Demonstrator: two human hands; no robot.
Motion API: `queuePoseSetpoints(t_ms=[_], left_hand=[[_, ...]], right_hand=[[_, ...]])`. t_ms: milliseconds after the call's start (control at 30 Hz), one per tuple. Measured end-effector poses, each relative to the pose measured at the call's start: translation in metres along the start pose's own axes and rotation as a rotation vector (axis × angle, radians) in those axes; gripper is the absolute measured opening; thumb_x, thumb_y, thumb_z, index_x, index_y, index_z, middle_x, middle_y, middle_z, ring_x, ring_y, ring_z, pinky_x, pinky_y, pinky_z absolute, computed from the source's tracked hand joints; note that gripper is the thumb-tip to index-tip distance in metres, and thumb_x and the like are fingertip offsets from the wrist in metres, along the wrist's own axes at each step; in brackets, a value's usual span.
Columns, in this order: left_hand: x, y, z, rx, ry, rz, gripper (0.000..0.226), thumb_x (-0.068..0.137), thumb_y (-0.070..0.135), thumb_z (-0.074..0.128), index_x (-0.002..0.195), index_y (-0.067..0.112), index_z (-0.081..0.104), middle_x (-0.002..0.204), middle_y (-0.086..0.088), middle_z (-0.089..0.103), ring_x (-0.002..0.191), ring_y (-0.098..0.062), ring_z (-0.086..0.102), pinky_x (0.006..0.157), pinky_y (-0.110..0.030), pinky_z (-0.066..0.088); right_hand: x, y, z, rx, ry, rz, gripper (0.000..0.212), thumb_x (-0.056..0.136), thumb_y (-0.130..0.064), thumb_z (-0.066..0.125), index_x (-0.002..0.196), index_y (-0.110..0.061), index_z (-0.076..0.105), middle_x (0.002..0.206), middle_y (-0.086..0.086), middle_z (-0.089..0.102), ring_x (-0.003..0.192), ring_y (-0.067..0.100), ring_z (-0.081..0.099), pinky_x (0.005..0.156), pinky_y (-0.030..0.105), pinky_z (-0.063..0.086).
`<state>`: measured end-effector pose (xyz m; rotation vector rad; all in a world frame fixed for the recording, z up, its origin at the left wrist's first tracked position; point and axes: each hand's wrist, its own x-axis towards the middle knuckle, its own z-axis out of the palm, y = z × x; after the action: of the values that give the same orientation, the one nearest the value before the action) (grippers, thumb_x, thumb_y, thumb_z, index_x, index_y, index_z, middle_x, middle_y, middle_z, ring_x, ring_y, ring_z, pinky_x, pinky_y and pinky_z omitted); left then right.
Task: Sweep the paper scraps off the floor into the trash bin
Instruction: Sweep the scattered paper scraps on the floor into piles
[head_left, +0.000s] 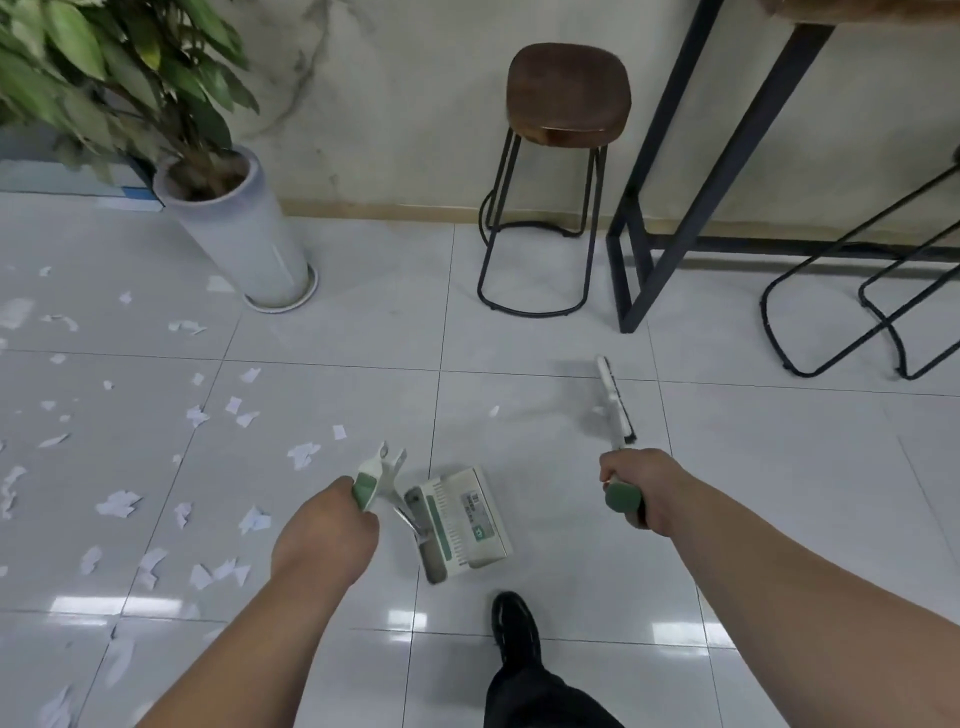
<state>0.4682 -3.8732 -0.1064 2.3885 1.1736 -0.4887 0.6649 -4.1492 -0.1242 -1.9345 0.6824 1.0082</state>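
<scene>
1. Nearest you: one dark shoe (514, 623) on the glossy tile floor (571, 587).
2. Your left hand (324, 530) is curled tight round the green-capped dustpan handle (365, 488). The dustpan (462, 522) sits tilted just beside it, and I can't tell whether it touches the floor.
3. Your right hand (636, 486) is fisted round the green grip of the broom (615, 402). Its blurred head is low, out ahead on the right.
4. The paper scraps (119, 503) are scattered across the tiles to your left, well apart from the broom head. One stray scrap (493, 411) lies between the two.
5. No trash bin is in view.
6. Risks:
   - A fast stroke would probably flick the light scraps further out.
   - A pan edge held off the floor would let scraps slide under it.
   - Scraps near the planter (244, 234) could end up pushed against its base.
   - On the far right, the stool (561, 156) legs could snag the broom.
7. Writing: the pan has a pale sticker and a small green logo, both too small to read.
</scene>
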Motion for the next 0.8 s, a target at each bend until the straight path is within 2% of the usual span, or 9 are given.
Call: queuePoseSetpoints(t_ms=[167,267,367,467,533,633,733,800], left_hand=[[0.011,0.028,-0.003,0.014,0.023,-0.060,0.007,0.090,0.014,0.046,0.084,0.017,0.048,0.075,-0.002,0.058,0.066,-0.019,0.055,0.055,-0.028,0.037],[0.016,0.030,-0.008,0.002,0.028,-0.107,0.007,0.089,0.013,0.047,0.084,0.017,0.048,0.075,-0.003,0.059,0.068,-0.021,0.056,0.057,-0.028,0.038],[0.014,0.020,-0.015,-0.011,0.044,-0.176,0.009,0.088,0.011,0.047,0.081,0.018,0.048,0.075,-0.003,0.060,0.068,-0.020,0.056,0.059,-0.029,0.040],[0.007,-0.001,-0.022,-0.037,0.075,-0.248,0.012,0.087,0.010,0.047,0.079,0.018,0.048,0.072,-0.001,0.060,0.067,-0.019,0.055,0.069,-0.033,0.047],[0.000,-0.020,-0.027,-0.074,0.083,-0.312,0.010,0.086,0.010,0.046,0.081,0.018,0.049,0.074,-0.001,0.060,0.067,-0.019,0.056,0.061,-0.030,0.042],[-0.015,-0.054,-0.034,-0.113,0.108,-0.399,0.008,0.088,0.012,0.046,0.084,0.018,0.050,0.075,-0.001,0.060,0.067,-0.018,0.056,0.054,-0.028,0.036],[-0.032,-0.093,-0.039,-0.146,0.141,-0.505,0.010,0.088,0.012,0.044,0.081,0.018,0.049,0.073,0.000,0.059,0.062,-0.017,0.052,0.052,-0.027,0.034],[-0.044,-0.121,-0.038,-0.190,0.174,-0.571,0.010,0.087,0.013,0.044,0.080,0.019,0.049,0.071,0.000,0.059,0.060,-0.019,0.051,0.052,-0.027,0.035]], right_hand=[[0.031,-0.028,-0.003,-0.022,-0.097,0.056,0.009,0.078,-0.004,0.061,0.078,-0.012,0.057,0.071,0.009,0.055,0.058,0.021,0.049,0.045,0.017,0.037],[0.018,-0.034,0.029,-0.102,-0.202,0.050,0.008,0.079,-0.003,0.060,0.085,-0.007,0.057,0.078,0.011,0.056,0.062,0.022,0.051,0.049,0.019,0.039],[-0.006,-0.040,0.071,-0.136,-0.315,0.030,0.007,0.084,0.000,0.056,0.089,-0.005,0.057,0.079,0.011,0.057,0.061,0.021,0.053,0.044,0.017,0.039],[-0.020,-0.047,0.118,-0.178,-0.450,0.013,0.023,0.082,-0.002,0.057,0.103,-0.005,0.064,0.088,0.013,0.067,0.067,0.023,0.061,0.049,0.019,0.044],[-0.027,-0.053,0.154,-0.239,-0.529,0.009,0.030,0.077,-0.005,0.059,0.106,-0.007,0.066,0.091,0.014,0.067,0.070,0.026,0.060,0.054,0.021,0.043],[-0.041,-0.063,0.209,-0.315,-0.628,0.001,0.020,0.074,-0.006,0.061,0.093,-0.011,0.064,0.084,0.013,0.059,0.070,0.026,0.055,0.054,0.021,0.039],[-0.054,-0.073,0.262,-0.358,-0.723,0.001,0.028,0.076,-0.008,0.066,0.103,-0.014,0.063,0.088,0.011,0.062,0.074,0.023,0.061,0.055,0.023,0.041],[-0.062,-0.080,0.290,-0.370,-0.764,0.039,0.029,0.077,-0.008,0.066,0.103,-0.018,0.059,0.080,0.008,0.063,0.058,0.016,0.062,0.050,0.021,0.039]])
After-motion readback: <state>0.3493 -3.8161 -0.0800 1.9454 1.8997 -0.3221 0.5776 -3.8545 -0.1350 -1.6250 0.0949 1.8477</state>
